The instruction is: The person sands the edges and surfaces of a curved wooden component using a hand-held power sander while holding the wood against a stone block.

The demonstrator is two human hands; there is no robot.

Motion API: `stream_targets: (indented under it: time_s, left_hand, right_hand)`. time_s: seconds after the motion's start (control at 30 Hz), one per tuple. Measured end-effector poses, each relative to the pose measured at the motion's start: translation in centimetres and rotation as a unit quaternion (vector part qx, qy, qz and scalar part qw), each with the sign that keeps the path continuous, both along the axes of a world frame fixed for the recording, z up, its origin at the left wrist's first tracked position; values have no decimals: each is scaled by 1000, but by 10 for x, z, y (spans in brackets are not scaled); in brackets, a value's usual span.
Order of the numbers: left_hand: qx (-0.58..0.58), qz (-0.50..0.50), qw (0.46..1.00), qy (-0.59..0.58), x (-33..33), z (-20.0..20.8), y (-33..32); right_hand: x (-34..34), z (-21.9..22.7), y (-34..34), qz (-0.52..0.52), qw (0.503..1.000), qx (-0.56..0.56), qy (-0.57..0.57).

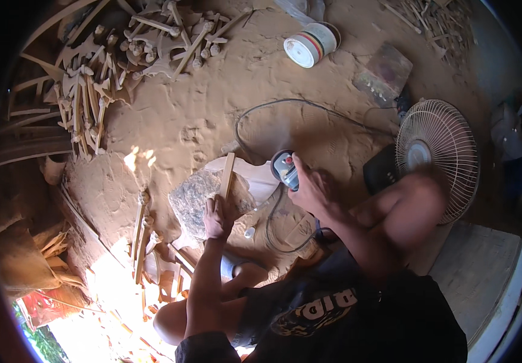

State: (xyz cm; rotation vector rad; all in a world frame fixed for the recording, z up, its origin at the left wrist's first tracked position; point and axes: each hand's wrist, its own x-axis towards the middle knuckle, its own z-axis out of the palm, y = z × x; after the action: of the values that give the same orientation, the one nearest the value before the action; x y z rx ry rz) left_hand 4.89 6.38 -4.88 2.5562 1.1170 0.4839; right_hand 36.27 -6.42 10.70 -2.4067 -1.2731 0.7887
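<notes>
The person sits low over a sawdust-covered floor (212,103), knees bent, both forearms entering from the lower edge of the head view. The left hand (217,215) is closed around the lower end of a narrow wooden slat (228,175), fingers wrapped and thumb pressed against it; the slat stands nearly upright, tilted slightly, resting against a rough grey block (195,196) that sits on the floor. The left forearm runs almost straight up from the knee to the slat.

The right hand (312,187) grips the body of a handheld power tool (285,168), fingers curled over the housing; the tool's grey and red head sits just to the right of the slat, near its upper half. Whether the tool touches the slat cannot be told. The right elbow is bent and raised outward. A dark cable (273,112) loops away from the tool across the floor.

The floor is thickly layered with reddish-brown dust showing ridges and footmarks. A heap of carved wooden pieces (122,60) lies at upper left, with further slats (143,236) beside the person's left leg. A white tin with coloured bands (310,43) lies on its side at the top. A white electric fan (436,151) stands to the right, beside a pale raised step (484,266).
</notes>
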Motion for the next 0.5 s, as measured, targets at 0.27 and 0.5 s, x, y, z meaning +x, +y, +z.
stream_targets:
  time_s: [0.27, 0.5]
  left_hand:
    - [-44, 19, 999, -10, -1, -11, 2]
    - [114, -47, 984, 131, -26, -5, -5]
  right_hand:
    - [40, 11, 2, -140, 983, 102, 54]
    - [40, 24, 26, -236, 787, 336, 460]
